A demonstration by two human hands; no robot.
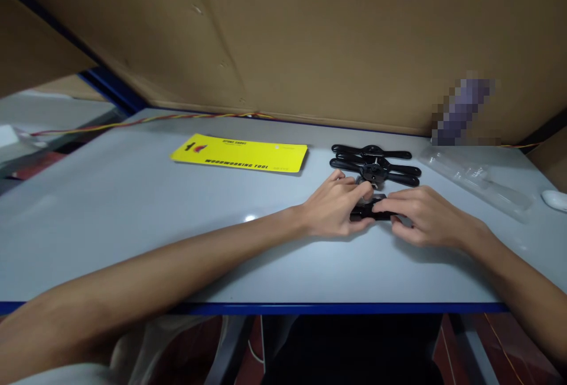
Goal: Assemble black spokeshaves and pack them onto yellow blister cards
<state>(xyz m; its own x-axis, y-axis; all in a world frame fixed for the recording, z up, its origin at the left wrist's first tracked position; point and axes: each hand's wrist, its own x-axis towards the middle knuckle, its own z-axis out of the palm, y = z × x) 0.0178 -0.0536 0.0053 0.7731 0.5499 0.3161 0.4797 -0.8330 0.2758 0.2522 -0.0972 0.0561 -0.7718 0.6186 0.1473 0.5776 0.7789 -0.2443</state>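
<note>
Both of my hands are at one black spokeshave [367, 212] lying on the grey tabletop. My left hand [339, 205] is closed over its left part, thumb at the near side and fingers across the top. My right hand [419, 214] grips the right part between thumb and fingers. A metal part, perhaps the blade, shows at the tool's middle; fingers hide most of the handles. Just beyond, more black spokeshaves [374, 169] lie side by side, close to my left fingertips.
A yellow card [241, 153] printed "woodworking tool" lies at the left back. Clear plastic packaging [481, 181] rests at the right, below a blurred purple object [463, 110]. A white mouse-like object [554, 200] is at the right edge. A cardboard wall [310, 36] closes off the back.
</note>
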